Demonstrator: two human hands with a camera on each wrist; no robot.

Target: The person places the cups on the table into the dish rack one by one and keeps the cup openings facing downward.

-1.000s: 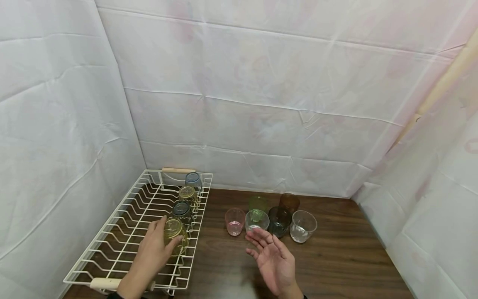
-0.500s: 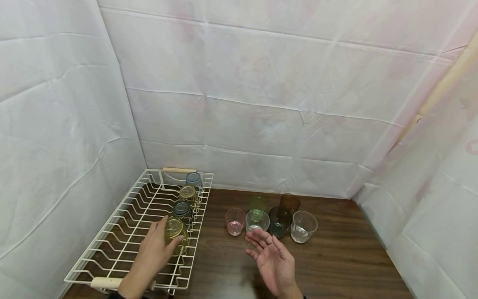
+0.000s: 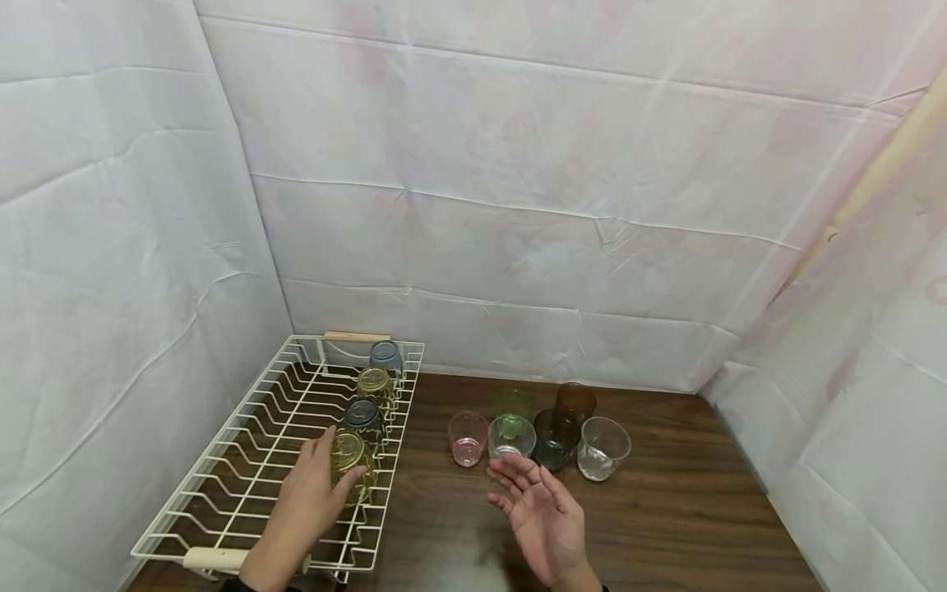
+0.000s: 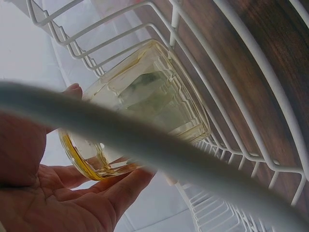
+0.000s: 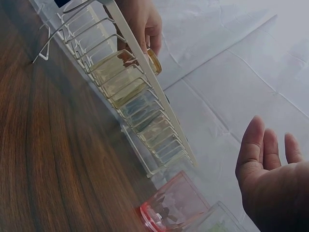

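My left hand [image 3: 307,493] holds a yellow drinking glass [image 3: 351,450] that stands upside down in the near right part of the white wire dish rack [image 3: 340,567]. In the left wrist view, fingers and thumb lie around the base end of this glass [image 4: 149,92], partly behind a blurred rack wire. Behind it in the same row are a dark grey glass [image 3: 362,413], an amber glass [image 3: 375,381] and a blue glass [image 3: 385,352], all upturned. My right hand [image 3: 543,522] hovers palm up over the table, fingers loosely bent, holding nothing, just in front of a clear glass [image 3: 510,436].
Upright on the brown wooden table [image 3: 666,510] stand a pink glass [image 3: 468,437], a green glass [image 3: 512,403], a smoky dark glass [image 3: 551,448], a brown glass [image 3: 575,400] and a second clear glass [image 3: 602,450]. White cloth walls [image 3: 488,247] enclose the back and both sides.
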